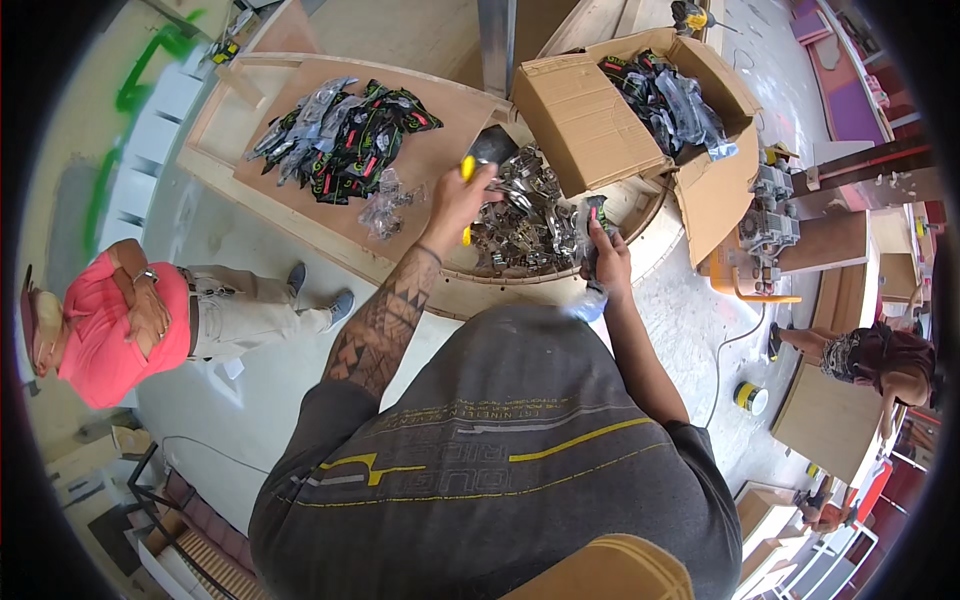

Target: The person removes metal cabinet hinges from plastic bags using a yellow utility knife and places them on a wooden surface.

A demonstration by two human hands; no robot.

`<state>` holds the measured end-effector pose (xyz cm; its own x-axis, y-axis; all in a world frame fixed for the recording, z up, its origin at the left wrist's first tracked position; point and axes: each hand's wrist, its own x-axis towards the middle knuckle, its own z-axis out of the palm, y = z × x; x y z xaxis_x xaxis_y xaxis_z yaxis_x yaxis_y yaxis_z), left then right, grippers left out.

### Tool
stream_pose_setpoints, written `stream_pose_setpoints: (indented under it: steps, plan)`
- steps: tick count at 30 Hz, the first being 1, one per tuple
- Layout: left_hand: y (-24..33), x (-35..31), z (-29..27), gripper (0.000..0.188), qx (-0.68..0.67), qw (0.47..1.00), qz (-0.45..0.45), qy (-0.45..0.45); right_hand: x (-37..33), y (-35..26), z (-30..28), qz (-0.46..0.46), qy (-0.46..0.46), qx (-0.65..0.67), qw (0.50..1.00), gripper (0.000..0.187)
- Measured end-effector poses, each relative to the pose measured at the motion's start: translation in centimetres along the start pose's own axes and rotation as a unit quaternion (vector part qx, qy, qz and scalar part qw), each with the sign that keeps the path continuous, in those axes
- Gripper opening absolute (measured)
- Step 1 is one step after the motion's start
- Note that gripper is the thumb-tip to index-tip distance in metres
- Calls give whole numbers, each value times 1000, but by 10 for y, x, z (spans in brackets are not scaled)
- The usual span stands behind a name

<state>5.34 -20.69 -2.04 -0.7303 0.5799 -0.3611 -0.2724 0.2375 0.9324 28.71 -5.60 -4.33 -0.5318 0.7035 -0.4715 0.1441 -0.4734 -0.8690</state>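
Note:
My left hand (460,205) is closed around a yellow-handled hand tool (468,168), whose kind I cannot make out; yellow shows above and below the fist. My right hand (610,255) grips a black and clear plastic packet (590,222) at the right edge of a heap of shiny metal fittings (530,225) that look like cabinet hinges. The heap lies in the curved end of a wooden frame (480,285), between my hands. Left of my left hand, several black and clear packets (350,140) are piled on a wooden panel (270,190), beside a crumpled clear bag (385,205).
An open cardboard box (590,120) with more packets stands at the far right of the frame. A metal post (497,50) rises behind the heap. One person (130,310) stands at the left with arms crossed; another (870,360) is at the right, near a bucket (750,398).

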Motion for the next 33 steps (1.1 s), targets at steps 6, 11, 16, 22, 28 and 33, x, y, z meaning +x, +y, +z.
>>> stream_pose_setpoints:
  steps: [6, 11, 16, 22, 28, 33]
  plan:
    - [4, 7, 7, 37, 173, 981, 86, -24, -1, -11, -10, -78, 98, 65, 990, 29]
    - [-47, -11, -5, 29, 494, 850, 181, -37, 41, -60, -61, -300, 216, 151, 917, 21]
    - [-62, -13, 4, 25, 505, 851, 144, 3, 98, -197, -72, -528, 442, 0, 725, 27]
    - [-47, -21, -15, 23, 403, 885, 194, 126, 189, -196, -50, -517, 280, -514, 624, 30]
    - [5, -34, -81, 25, 346, 884, 167, 266, 224, -139, -68, -201, 86, -739, 637, 43]
    - [0, -40, -141, 25, 378, 856, 196, 292, 207, -165, -70, -347, 133, -598, 710, 41]
